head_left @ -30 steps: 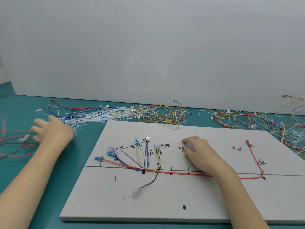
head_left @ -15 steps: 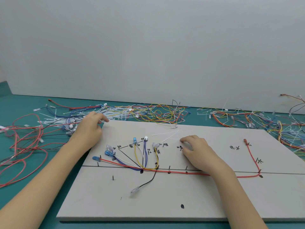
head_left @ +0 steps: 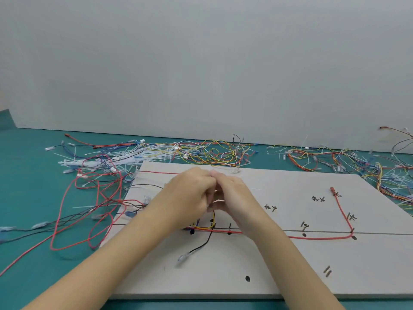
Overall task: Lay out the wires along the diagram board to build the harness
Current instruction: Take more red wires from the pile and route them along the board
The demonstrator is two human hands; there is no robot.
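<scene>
1. Loose red wires (head_left: 85, 211) trail left of the fingers.
2. Left hand (head_left: 190, 198), fingers curled, pinches a red wire (head_left: 161, 172).
3. Right hand (head_left: 232, 198): fingers curled, contents unclear.
4. Diagram board (head_left: 290, 265) lies beneath both hands.

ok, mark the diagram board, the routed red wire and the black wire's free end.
diagram board (head_left: 290, 276), head view, bare near surface.
routed red wire (head_left: 321, 237), head view, horizontal run.
black wire (head_left: 196, 249), head view, stretch near connector.
</scene>
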